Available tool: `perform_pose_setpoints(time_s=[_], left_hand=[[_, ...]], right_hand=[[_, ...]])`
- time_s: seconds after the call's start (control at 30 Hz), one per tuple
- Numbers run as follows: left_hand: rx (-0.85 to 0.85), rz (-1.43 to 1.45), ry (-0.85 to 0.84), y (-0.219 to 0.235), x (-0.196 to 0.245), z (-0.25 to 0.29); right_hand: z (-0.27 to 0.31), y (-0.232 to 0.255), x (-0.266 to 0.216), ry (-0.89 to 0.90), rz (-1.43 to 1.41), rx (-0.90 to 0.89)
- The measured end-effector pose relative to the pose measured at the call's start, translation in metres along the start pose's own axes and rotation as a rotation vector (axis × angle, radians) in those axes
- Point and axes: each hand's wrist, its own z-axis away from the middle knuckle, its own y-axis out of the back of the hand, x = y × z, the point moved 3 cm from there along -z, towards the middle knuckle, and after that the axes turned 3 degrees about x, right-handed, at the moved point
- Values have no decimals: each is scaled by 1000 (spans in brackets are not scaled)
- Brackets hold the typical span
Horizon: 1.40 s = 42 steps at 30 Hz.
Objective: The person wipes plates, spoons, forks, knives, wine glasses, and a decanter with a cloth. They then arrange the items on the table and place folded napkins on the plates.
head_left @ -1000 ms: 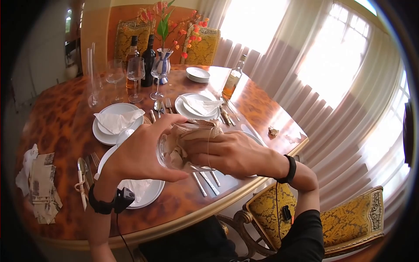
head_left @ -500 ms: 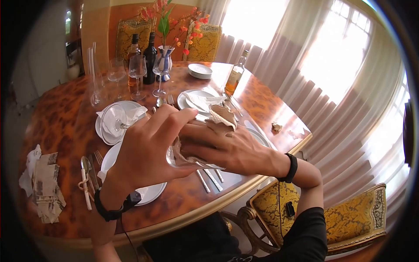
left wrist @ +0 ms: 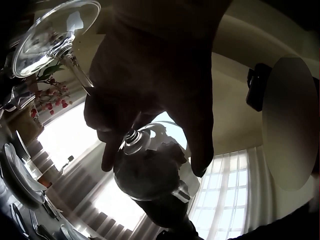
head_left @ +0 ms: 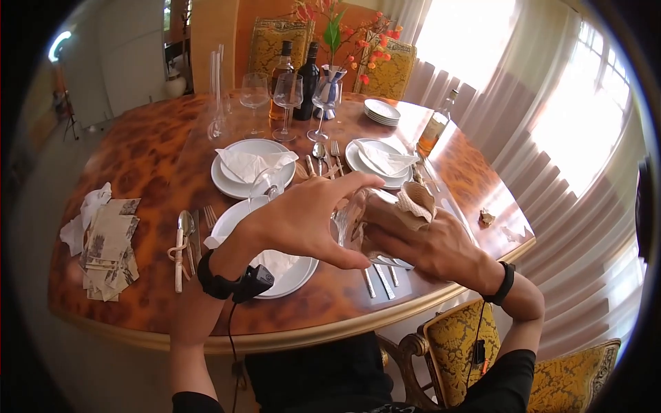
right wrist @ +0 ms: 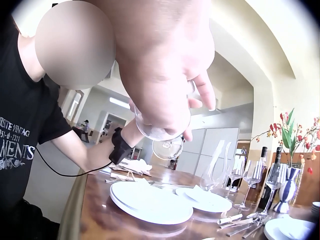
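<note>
Above the near edge of the surface (head_left: 138, 303), a wine glass (head_left: 351, 224) is being held on its side by the curled left hand (head_left: 303, 224). A cloth (head_left: 413, 203), now sticking out more than before, is being gripped and rubbed inside by the right hand (head_left: 441, 248). Plates (head_left: 248, 168) are lying farther back.

A beige cloth (head_left: 412, 205), white plates (head_left: 242, 180), a mottled orange-brown table (head_left: 148, 148) and gold-patterned chairs (head_left: 460, 343).
</note>
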Motion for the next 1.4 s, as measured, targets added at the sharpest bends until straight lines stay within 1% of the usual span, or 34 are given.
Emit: perform_pose_setpoints(time_s=[0.07,0.1,0.13,0.2,0.23,0.27,0.33,0.37,0.4,0.47,0.5,0.53,0.6,0.67,0.73,0.77,0.8,0.83,0.87,0.9,0.93,0.97,1.0,1.03,1.07,1.1,1.13,1.17,1.2,1.23,1.27,1.33,1.37,1.4], left_hand=[[225,-154,-199,-3,1,-3],[262,-246,-193,-2,9,-2],[264,-254,-193,-6,12,-1],[361,-475,-241,-10,16,1],[427,-560,-321,-11,20,2],[413,-563,-330,-14,16,0],[635,-894,-553,-17,19,-3],[519,-806,-448,-17,23,0],[489,-797,-483,-15,28,-1],[343,-253,-346,-7,24,-3],[239,-35,-242,-7,14,-5],[213,-40,-249,-8,11,-3],[79,-145,-117,-10,7,-3],[47,-125,-103,-15,7,-8],[214,-346,-183,-20,8,-10],[203,-350,-190,-23,12,-10],[290,-491,-272,-24,20,-10],[375,-631,-360,-25,26,-9],[359,-634,-374,-28,26,-9],[411,-767,-450,-30,27,-12],[483,-900,-521,-30,28,-11],[496,-961,-566,-30,28,-13],[506,-1023,-574,-31,27,-13],[515,-1017,-575,-30,25,-15],[527,-1007,-572,-28,24,-16],[519,-993,-538,-25,21,-15],[509,-1000,-558,-21,23,-16],[523,-957,-475,-15,23,-17],[538,-910,-386,-8,21,-15],[573,-725,-140,0,6,-8],[592,-668,-123,10,2,-6],[638,-486,-107,29,-11,1],[637,-479,-100,36,-14,2],[680,-342,-149,42,-16,4]], right_hand=[[3,-9,5,-244,-406,-61],[0,-14,7,-219,-475,69],[-2,-11,8,-215,-472,75],[-4,-6,11,-273,-880,120],[-3,-7,12,-251,-985,128],[-2,-6,14,-262,-984,141],[2,-2,16,-260,-1126,169],[2,-3,15,-216,-1045,212],[4,-4,17,-252,-1034,241],[8,-7,10,-119,-595,177],[11,-7,6,-16,-243,223],[13,-11,6,-40,-239,236],[15,-20,3,14,-35,265],[18,-23,1,0,-67,293],[17,-26,3,-191,-445,157],[18,-31,3,-127,-601,377],[19,-31,2,-140,-597,388],[20,-32,3,-193,-889,348],[21,-33,3,-240,-1181,307],[26,-30,1,-379,-1550,192],[29,-31,3,-383,-1542,232],[30,-35,5,-425,-1584,199],[31,-39,6,-463,-1627,169],[29,-40,6,-444,-1690,303],[30,-41,7,-437,-1679,343],[33,-44,11,-567,-1746,438],[39,-48,16,-702,-1813,528],[49,-52,22,-844,-1824,620],[62,-52,29,-954,-1793,674],[80,-52,40,-977,-1742,736],[98,-53,54,-999,-1691,793],[134,-40,81,-1080,-1284,1071],[150,-37,95,-1088,-1117,1156],[167,-37,110,-1089,-948,1229]])
